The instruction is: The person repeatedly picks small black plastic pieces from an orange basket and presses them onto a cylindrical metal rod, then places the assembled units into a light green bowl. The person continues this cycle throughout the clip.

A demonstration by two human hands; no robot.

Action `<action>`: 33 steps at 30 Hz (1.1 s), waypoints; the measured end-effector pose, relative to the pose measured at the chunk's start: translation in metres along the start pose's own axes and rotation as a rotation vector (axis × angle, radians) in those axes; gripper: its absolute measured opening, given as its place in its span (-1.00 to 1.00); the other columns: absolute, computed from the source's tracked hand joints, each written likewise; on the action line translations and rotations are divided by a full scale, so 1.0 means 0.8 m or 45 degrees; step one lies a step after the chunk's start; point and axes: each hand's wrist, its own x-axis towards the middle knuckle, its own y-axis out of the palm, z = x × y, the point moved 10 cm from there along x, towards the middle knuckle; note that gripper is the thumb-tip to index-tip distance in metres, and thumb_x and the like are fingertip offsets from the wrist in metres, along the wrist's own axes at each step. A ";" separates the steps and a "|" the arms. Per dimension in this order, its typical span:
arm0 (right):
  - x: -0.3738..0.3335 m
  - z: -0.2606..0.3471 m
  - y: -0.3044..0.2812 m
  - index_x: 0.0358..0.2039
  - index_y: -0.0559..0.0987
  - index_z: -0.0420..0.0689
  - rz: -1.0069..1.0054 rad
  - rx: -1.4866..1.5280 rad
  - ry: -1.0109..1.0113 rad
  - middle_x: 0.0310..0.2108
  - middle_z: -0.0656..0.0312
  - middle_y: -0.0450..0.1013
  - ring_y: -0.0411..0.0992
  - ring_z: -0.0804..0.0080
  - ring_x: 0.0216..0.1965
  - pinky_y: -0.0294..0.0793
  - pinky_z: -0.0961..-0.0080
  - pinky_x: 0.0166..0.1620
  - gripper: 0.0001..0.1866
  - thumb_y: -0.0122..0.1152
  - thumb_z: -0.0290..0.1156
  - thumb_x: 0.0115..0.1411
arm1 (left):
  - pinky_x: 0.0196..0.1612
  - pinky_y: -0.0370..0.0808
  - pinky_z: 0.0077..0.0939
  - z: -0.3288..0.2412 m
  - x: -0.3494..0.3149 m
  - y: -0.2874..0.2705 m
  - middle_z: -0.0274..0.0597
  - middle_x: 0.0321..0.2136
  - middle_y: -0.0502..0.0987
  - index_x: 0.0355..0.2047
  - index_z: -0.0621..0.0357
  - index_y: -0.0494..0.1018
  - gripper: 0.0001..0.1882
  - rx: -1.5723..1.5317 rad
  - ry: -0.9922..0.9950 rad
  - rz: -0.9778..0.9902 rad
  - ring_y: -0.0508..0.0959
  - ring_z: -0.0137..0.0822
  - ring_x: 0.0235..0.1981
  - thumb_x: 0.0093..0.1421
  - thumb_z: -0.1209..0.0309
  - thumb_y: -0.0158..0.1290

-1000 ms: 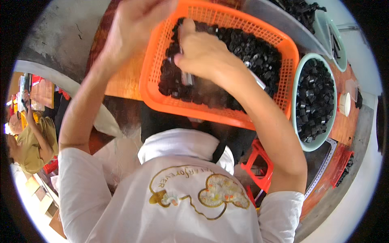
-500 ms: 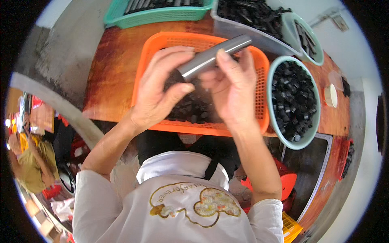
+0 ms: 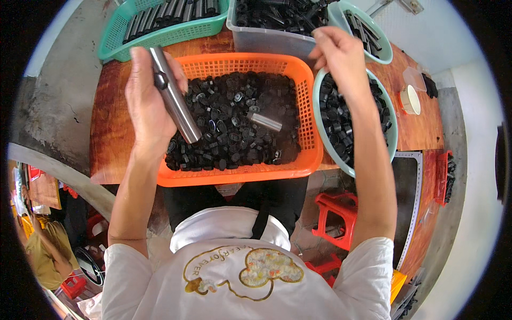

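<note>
In my left hand (image 3: 152, 101) is a dark grey metal tube (image 3: 178, 109), held at a slant over the left side of the orange basket (image 3: 240, 178). The fingers wrap round the tube, and a black fitting (image 3: 160, 81) shows on its upper part. Many small black caps (image 3: 224, 117) fill the basket, and a short grey tube (image 3: 265, 121) lies among them. My right hand (image 3: 341, 58) is at the near right corner of the clear plastic bin (image 3: 272, 42), fingers curled together beside dark parts. What they hold, if anything, I cannot make out.
A green basket (image 3: 160, 34) of grey tubes stands at the far left. On the right is a pale green bowl (image 3: 393, 128) of black pieces; another bowl (image 3: 386, 53) holds dark rods. A paper cup (image 3: 409, 100) stands farther right. Below the table is a red stool (image 3: 336, 213).
My hands have moved apart. The left has carried the tube leftward and tilted it; the right has let go of it and gone to the clear bin. The view has shifted.
</note>
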 end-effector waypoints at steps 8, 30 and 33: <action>0.165 -0.075 0.030 -0.14 0.66 -0.12 0.021 -1.212 0.063 -0.15 -0.10 0.59 0.55 -0.13 -0.07 0.51 0.03 0.02 -0.40 0.10 0.20 0.20 | -0.58 0.33 -0.56 0.068 0.000 -0.020 -0.27 -0.62 0.44 -0.40 0.10 0.38 -0.46 -0.022 -0.391 -0.227 0.39 -0.42 -0.66 0.40 -0.14 -0.16; -0.056 0.058 0.034 0.08 0.54 -0.22 0.544 -0.137 0.004 -0.35 0.38 0.53 0.37 0.72 -0.38 0.38 0.72 -0.35 -0.62 0.17 -0.28 0.34 | -0.59 0.31 -0.65 0.069 -0.009 0.009 -0.30 -0.51 0.44 -0.25 0.14 0.43 -0.70 -0.023 -0.355 -0.013 0.40 -0.49 -0.62 0.34 0.14 0.10; -0.096 0.085 0.059 0.01 0.53 -0.31 0.515 -0.080 -0.222 -0.26 0.26 0.54 0.45 0.56 -0.21 0.46 0.54 -0.08 -0.67 0.25 -0.48 0.25 | -0.54 0.38 -0.68 0.066 -0.011 0.009 -0.24 -0.34 0.55 -0.15 0.14 0.49 -0.65 0.103 -0.307 -0.030 0.48 -0.50 -0.57 0.31 0.10 0.13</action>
